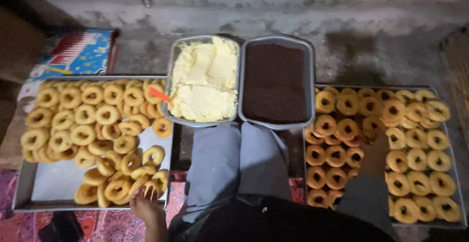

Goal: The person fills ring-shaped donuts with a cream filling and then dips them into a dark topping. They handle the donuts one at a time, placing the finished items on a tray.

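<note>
My left hand (145, 204) reaches over the near rim of the left metal tray (53, 183), its fingertips closed on a plain ring doughnut (148, 187) at the edge of the pile. My right hand (374, 153), in a grey sleeve, lies low over the right metal tray (459, 173), among rows of doughnuts with dark centres (337, 156). It is dim and blurred, so I cannot make out its grip. Between the trays stand a pan of pale yellow cream (204, 81) and a pan of dark brown sprinkles (275, 83).
An orange utensil handle (159, 94) sticks out of the cream pan's left side. My grey-clad knees (237, 159) lie between the trays. A colourful box (80, 54) sits behind the left tray on the bare concrete floor. A patterned mat (112, 225) lies under the near left.
</note>
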